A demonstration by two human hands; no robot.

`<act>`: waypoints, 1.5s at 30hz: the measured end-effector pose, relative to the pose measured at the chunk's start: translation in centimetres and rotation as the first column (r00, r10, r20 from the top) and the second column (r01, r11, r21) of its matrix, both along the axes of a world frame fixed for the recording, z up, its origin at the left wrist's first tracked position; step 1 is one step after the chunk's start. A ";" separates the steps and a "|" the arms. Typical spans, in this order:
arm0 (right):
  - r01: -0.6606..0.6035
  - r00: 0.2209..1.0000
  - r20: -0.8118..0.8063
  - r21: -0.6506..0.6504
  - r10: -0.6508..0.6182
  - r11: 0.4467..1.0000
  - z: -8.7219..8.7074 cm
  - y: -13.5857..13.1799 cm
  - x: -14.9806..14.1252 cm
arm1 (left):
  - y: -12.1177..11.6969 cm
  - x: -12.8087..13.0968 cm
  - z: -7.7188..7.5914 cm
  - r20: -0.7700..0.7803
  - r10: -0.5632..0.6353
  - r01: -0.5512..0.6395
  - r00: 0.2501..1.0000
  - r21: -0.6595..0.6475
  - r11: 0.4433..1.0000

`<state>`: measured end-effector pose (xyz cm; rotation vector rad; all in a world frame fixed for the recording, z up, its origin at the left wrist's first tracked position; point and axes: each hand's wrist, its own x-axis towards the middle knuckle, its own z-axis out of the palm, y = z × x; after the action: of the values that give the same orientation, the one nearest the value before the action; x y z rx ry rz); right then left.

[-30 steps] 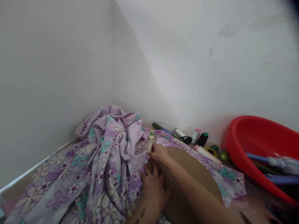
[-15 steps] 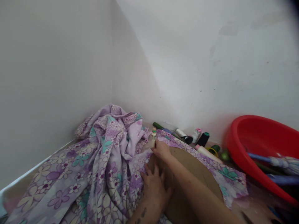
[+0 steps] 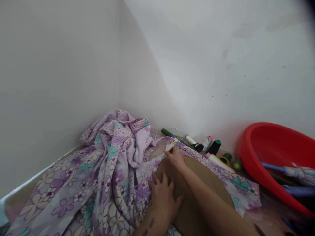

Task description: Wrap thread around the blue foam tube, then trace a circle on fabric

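Note:
My left hand (image 3: 162,194) lies with spread fingers on a round brown piece of cardboard (image 3: 209,178), near its left edge. At the far edge of the cardboard, my right hand (image 3: 176,158) grips a thick white multicolour pen (image 3: 171,145). The pen leans to the right, its top end pointing up and away from me. Under the cardboard is purple-and-white flowered fabric (image 3: 242,183), which is also heaped in folds on the left. The right forearm crosses over the cardboard and covers part of it.
Along the wall lie a dark green stick (image 3: 167,132) and several thread spools, among them a black spool (image 3: 214,147) and a cream spool (image 3: 220,162). A red plastic basin (image 3: 246,157) with mop-like things in it stands at the right. White walls meet in a corner ahead.
The pen has gone from nearly upright to leaning right. My right hand has shifted slightly to the right with it, while my left hand stays in place on the cardboard.

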<state>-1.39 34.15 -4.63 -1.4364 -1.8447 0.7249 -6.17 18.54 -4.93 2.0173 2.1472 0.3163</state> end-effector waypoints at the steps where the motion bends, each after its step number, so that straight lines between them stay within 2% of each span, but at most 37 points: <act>1: -0.019 0.996 -0.084 -0.026 0.017 0.999 -0.3 -0.4 0.0 | 0.0 0.0 -0.1 -0.003 0.000 0.000 1.000 -0.007 1.000; 6: -0.070 0.902 -0.433 -0.136 0.004 0.988 -2.1 -2.3 0.3 | 0.2 -0.1 -0.8 -0.003 0.000 0.000 1.000 0.016 1.000; 11: -0.084 0.790 -0.612 -0.164 -0.035 0.983 -3.4 -2.7 0.9 | 0.1 0.6 -0.1 -0.030 0.002 -0.002 1.000 0.015 1.000; 14: -0.103 0.749 -0.661 -0.168 -0.034 0.980 -3.7 -2.5 0.9 | -1.1 1.8 0.9 -0.040 -0.089 0.087 0.995 -0.053 0.995; 17: -0.126 0.729 -0.684 -0.167 -0.023 0.978 -3.9 -2.3 0.9 | -3.0 2.3 1.1 0.037 -0.151 0.155 0.988 -0.123 0.980; 21: -0.139 0.725 -0.689 -0.153 -0.005 0.978 -4.2 -2.3 0.8 | -4.8 1.2 -0.4 0.138 -0.144 0.150 0.980 -0.033 0.988; 25: -0.142 0.742 -0.670 -0.131 0.018 0.981 -4.4 -2.3 0.8 | -5.0 0.4 -1.9 0.155 -0.153 0.153 0.976 0.016 0.988; 30: -0.145 0.798 -0.601 -0.108 0.051 0.984 -4.1 -2.5 0.7 | -5.0 0.5 -2.0 0.150 -0.161 0.161 0.975 0.013 0.987; 36: -0.262 0.863 -0.462 -0.064 0.204 0.963 -2.1 -3.8 0.6 | -5.0 0.6 -1.5 0.139 -0.149 0.151 0.979 -0.006 0.988; 39: -0.303 0.947 -0.119 -0.016 0.299 0.953 -1.0 -4.9 0.6 | -5.0 0.7 -1.6 0.139 -0.147 0.146 0.979 0.018 0.989; 41: -0.306 0.944 0.132 0.003 0.303 0.952 -0.5 -5.6 0.6 | -5.0 0.7 -1.6 0.138 -0.150 0.146 0.979 0.038 0.989; 45: -0.342 0.892 0.319 0.008 0.321 0.940 0.3 -6.5 0.4 | -5.0 0.6 -1.5 0.132 -0.155 0.151 0.979 0.038 0.988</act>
<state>-0.95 27.61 -4.35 -1.2626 -2.3789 0.6150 -5.57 13.54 -6.48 2.0968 1.9065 0.4478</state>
